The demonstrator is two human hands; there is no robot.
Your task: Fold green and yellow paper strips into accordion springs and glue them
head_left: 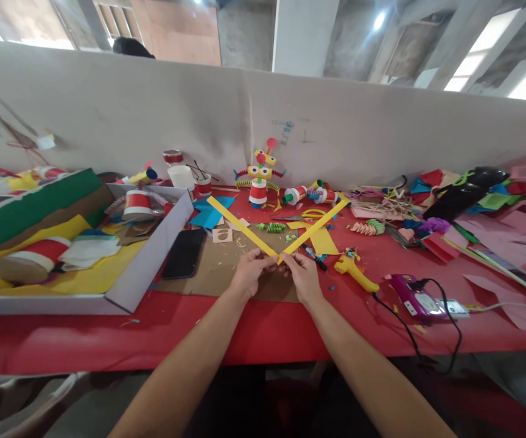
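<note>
Two yellow paper strips spread out in a V, their near ends meeting between my fingertips. My left hand [250,271] pinches the left yellow paper strip [240,224] at its lower end. My right hand [304,275] grips the right yellow paper strip [315,226] close to the same corner. Whether the ends are glued together I cannot tell. Under the hands lies a brown cardboard sheet [212,264]. Just beyond are a green folded paper spring [276,227], scissors [311,216] and a yellow paper piece [324,241].
On the left stands a large box [153,255] holding paper-cup pieces; a black phone [184,253] lies beside it. Paper-cup figures [258,191] stand at the back. To the right are a yellow glue gun [354,272], a purple power socket [416,298] with cords, and a black bottle [466,191].
</note>
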